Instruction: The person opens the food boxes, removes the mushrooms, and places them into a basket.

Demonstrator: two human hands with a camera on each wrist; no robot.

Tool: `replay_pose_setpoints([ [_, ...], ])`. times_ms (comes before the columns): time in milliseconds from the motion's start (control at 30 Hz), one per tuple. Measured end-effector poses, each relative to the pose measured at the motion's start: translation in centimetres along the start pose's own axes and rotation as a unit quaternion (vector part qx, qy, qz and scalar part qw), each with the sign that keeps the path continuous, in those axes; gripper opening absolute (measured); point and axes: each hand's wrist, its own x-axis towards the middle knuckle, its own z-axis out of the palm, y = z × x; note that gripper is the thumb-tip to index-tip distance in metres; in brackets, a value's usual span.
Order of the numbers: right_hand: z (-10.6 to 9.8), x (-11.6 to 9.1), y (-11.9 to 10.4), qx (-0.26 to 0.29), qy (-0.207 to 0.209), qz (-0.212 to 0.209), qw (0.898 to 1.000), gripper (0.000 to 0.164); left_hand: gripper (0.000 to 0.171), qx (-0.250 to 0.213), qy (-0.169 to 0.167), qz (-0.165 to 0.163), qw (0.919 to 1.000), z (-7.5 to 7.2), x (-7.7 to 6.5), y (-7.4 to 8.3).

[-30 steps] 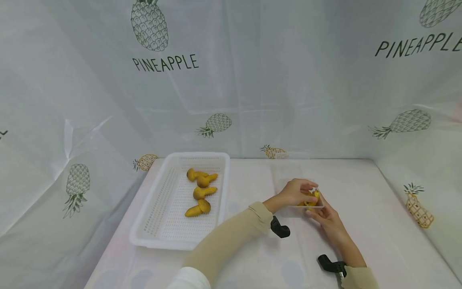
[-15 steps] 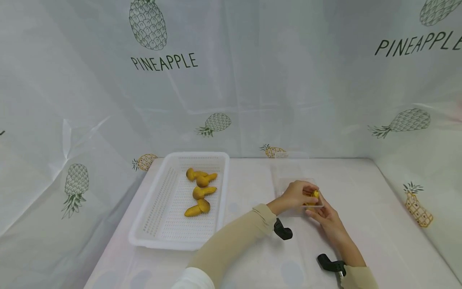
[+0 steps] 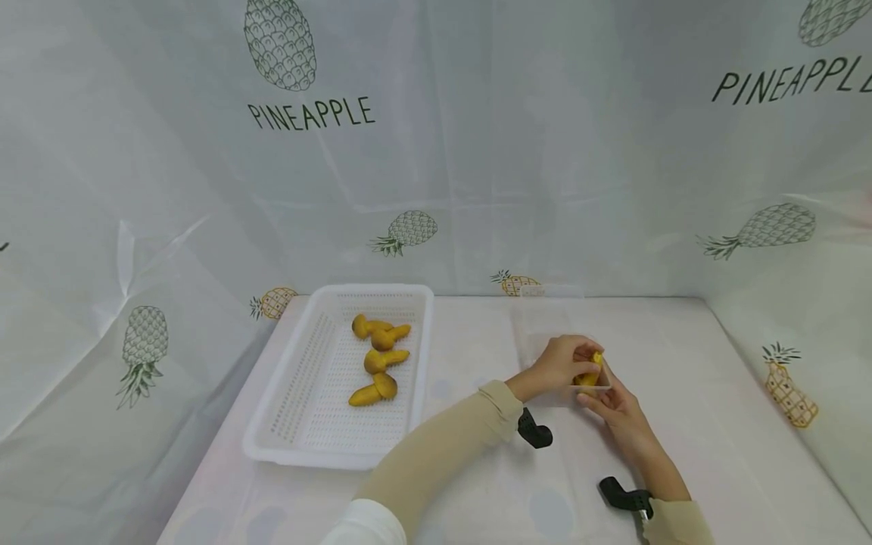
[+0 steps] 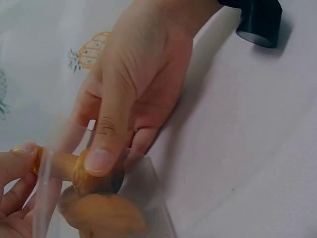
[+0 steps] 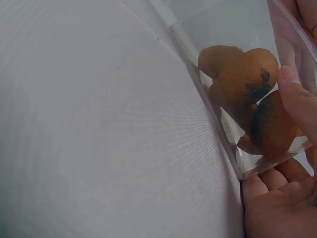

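A yellow-brown mushroom (image 3: 594, 369) is pinched in my left hand (image 3: 557, 362), at the right end of a clear plastic box (image 3: 591, 389). Seen from the left wrist, the thumb presses on its cap (image 4: 94, 182) while the stem points toward the fingers of the other hand. My right hand (image 3: 625, 421) grips the box's right end from outside, its thumb on the near wall. Several mushrooms (image 5: 247, 77) lie in the box in the right wrist view, caps against the wall. The left hand hides much of the box in the head view.
A white perforated basket (image 3: 262, 446) stands on the left of the table with several mushrooms (image 3: 384, 360) in it. Behind the box, a clear panel like its lid (image 3: 552, 306) lies back. Pineapple-print sheeting (image 3: 477, 166) hangs around the table.
My left hand has shifted slightly right within the box, and the mushroom at its fingertips now shows more upright. The right hand has kept its place on the box.
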Motion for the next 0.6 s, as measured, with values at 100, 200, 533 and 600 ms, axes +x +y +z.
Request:
replay_pose_setpoints([
  [100, 0.0, 0.0, 0.1, 0.003, 0.000, 0.002, 1.000, 0.082, 0.029, -0.011, 0.003, 0.002, 0.9999, -0.5, 0.1, 0.3],
  [200, -0.1, 0.0, 0.1, 0.004, 0.000, 0.006, 1.000, 0.083, 0.031, -0.020, 0.006, -0.001, 0.9998, -1.1, 0.1, 0.5],
  [533, -0.2, 0.0, -0.3, -0.067, 0.008, 0.051, 0.996, 0.085, 0.035, -0.068, 0.002, 0.002, 0.9976, -4.3, 0.0, 1.3],
  [600, -0.2, -0.1, -0.5, -0.076, 0.010, 0.059, 0.995, 0.086, 0.035, -0.083, 0.002, 0.000, 0.9965, -5.2, -0.1, 1.4],
])
